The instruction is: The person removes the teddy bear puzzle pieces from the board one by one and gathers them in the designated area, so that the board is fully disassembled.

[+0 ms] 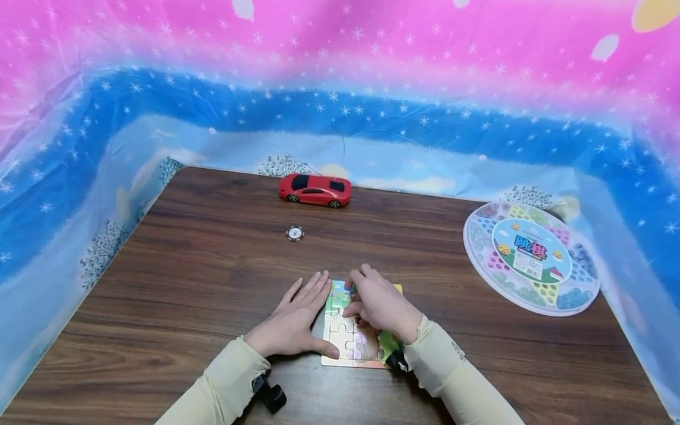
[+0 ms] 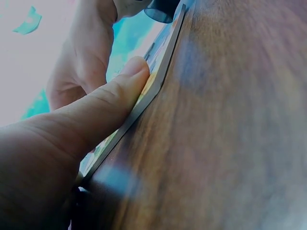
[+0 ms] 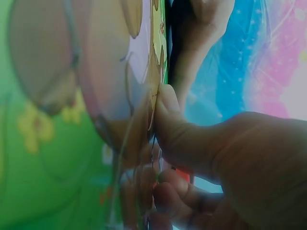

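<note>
Head view looks down over the puzzle (image 1: 355, 330); both wrist views, blurry, apparently hug it.

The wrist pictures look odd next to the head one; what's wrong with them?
Head view: evenly lit and sharp, though the table edges bow from the wide lens. Left wrist view: the thumb and puzzle edge loom close, with soft wood grain. Right wrist view: the puzzle is a blur, too near to focus.

Jigsaw puzzle (image 1: 355, 330): my right hand (image 1: 379, 307) hides its upper middle; picture not readable. Right wrist view: puzzle surface a close blur. Left wrist view: bench (image 2: 230, 134) blurred, my left hand (image 2: 72, 139) cut off at the lower edge. Round game board (image 1: 531, 257): label lettering too small to read.
</note>
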`<state>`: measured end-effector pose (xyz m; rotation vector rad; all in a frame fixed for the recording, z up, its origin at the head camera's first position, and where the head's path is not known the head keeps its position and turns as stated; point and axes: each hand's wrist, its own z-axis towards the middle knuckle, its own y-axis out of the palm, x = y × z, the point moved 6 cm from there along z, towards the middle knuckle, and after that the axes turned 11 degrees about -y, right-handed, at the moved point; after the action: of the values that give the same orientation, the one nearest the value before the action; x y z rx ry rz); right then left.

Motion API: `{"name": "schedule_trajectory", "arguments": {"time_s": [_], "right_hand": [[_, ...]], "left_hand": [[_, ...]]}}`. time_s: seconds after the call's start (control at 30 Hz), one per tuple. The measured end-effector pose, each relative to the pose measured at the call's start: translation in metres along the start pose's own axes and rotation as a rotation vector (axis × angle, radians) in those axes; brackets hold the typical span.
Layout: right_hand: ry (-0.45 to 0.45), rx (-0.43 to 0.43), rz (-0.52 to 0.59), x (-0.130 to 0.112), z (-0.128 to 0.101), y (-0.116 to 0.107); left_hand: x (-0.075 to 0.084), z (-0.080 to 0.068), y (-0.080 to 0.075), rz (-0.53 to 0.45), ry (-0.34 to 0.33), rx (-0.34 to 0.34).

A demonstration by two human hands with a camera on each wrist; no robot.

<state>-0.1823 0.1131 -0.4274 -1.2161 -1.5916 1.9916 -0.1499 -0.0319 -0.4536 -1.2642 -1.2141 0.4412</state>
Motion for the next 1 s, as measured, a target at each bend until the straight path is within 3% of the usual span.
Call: {"name": "schedule_trajectory", "arguments": {"time_s": [0.73, 1.0], "right_hand": [[0.015, 0.033, 0.141, 0.001, -0.0012, -0.0023], [-0.032, 0.064, 0.155, -0.0002, -0.0032, -0.0034]], "left_hand": [[-0.0012, 0.001, -0.0007, -0.012, 0.009, 0.007], [-0.0015, 0.0002, 0.0015, -0.017, 0.007, 0.007]]}}
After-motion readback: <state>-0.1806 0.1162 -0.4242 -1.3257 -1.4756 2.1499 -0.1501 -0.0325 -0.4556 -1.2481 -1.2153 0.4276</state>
